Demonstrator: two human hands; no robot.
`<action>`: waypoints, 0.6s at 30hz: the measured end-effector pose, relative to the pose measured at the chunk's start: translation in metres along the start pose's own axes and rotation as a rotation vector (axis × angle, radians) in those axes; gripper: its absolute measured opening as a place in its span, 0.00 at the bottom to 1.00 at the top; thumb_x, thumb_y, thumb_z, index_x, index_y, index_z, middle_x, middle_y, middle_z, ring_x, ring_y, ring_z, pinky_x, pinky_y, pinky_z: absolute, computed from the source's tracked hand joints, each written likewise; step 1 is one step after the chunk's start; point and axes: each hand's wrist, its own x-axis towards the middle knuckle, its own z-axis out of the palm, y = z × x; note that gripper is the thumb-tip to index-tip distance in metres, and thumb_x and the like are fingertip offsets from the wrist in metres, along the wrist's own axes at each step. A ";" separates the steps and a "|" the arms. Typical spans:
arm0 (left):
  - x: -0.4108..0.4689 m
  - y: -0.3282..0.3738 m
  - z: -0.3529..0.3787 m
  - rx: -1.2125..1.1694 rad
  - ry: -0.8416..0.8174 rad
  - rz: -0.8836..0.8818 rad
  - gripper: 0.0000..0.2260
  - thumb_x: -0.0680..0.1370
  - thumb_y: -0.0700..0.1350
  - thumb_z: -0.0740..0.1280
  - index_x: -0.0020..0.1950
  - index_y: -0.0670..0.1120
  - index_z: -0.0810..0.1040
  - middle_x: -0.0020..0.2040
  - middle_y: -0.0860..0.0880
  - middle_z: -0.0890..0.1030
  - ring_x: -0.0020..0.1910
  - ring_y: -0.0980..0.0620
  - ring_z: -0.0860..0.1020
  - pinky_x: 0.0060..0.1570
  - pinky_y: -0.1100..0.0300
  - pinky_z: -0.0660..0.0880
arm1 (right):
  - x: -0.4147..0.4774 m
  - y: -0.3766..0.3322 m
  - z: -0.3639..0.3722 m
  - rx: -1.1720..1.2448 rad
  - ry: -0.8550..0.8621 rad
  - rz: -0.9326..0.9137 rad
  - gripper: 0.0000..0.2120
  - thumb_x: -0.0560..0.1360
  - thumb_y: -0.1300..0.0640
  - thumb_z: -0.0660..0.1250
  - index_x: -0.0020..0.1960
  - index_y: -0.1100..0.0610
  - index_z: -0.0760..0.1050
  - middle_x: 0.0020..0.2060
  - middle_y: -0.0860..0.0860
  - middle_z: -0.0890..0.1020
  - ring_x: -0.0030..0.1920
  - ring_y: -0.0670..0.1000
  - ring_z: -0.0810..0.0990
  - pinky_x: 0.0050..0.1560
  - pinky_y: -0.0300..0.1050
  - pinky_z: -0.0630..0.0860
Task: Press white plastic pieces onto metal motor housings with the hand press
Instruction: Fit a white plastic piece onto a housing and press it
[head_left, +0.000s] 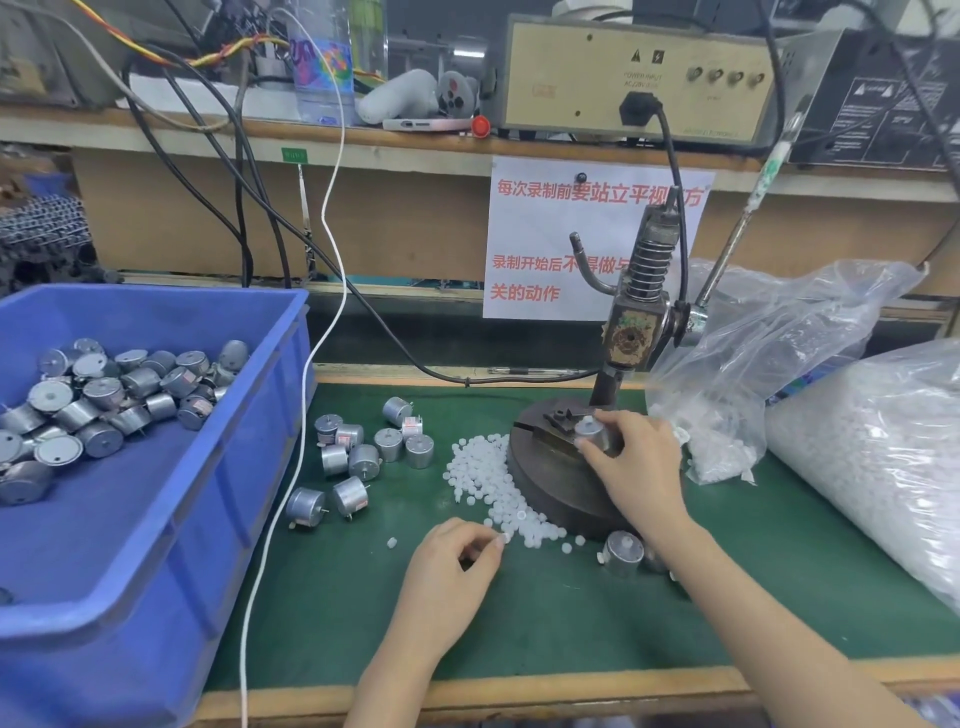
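Observation:
A hand press (635, 322) stands on a round dark base (545, 473) at the middle of the green mat. My right hand (634, 457) grips a metal motor housing (589, 432) sitting on the fixture of the base, a white piece on top of it. A pile of small white plastic pieces (493, 483) lies left of the base. My left hand (452, 566) reaches to the pile's near edge with fingers curled, pinching a white piece. Loose motor housings (363, 447) lie on the mat to the left. Two housings (623, 553) lie near my right wrist.
A blue bin (156, 519) with several motor housings stands at the left. Clear plastic bags (857, 415) of white pieces fill the right side. A white cable (306, 415) and black cables hang down. A power unit (634, 78) sits on the shelf above.

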 end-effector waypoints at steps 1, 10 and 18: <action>0.000 0.000 0.000 0.002 0.000 0.002 0.05 0.76 0.45 0.67 0.40 0.52 0.80 0.39 0.55 0.77 0.40 0.64 0.72 0.41 0.74 0.66 | 0.005 0.004 0.001 -0.059 0.022 0.024 0.15 0.71 0.52 0.71 0.56 0.56 0.77 0.49 0.51 0.81 0.56 0.56 0.70 0.55 0.51 0.65; -0.001 0.002 -0.001 0.008 -0.002 0.013 0.08 0.76 0.43 0.67 0.39 0.55 0.78 0.39 0.55 0.77 0.42 0.64 0.72 0.42 0.74 0.66 | 0.018 0.007 0.013 -0.202 0.033 0.191 0.19 0.73 0.46 0.68 0.59 0.55 0.74 0.56 0.58 0.73 0.59 0.61 0.69 0.61 0.55 0.61; -0.002 0.003 -0.001 -0.001 0.014 0.020 0.05 0.76 0.42 0.67 0.42 0.49 0.81 0.39 0.54 0.77 0.41 0.64 0.72 0.42 0.74 0.65 | 0.018 0.004 0.000 0.050 0.015 0.210 0.35 0.75 0.40 0.61 0.73 0.60 0.58 0.65 0.60 0.69 0.64 0.59 0.69 0.63 0.57 0.67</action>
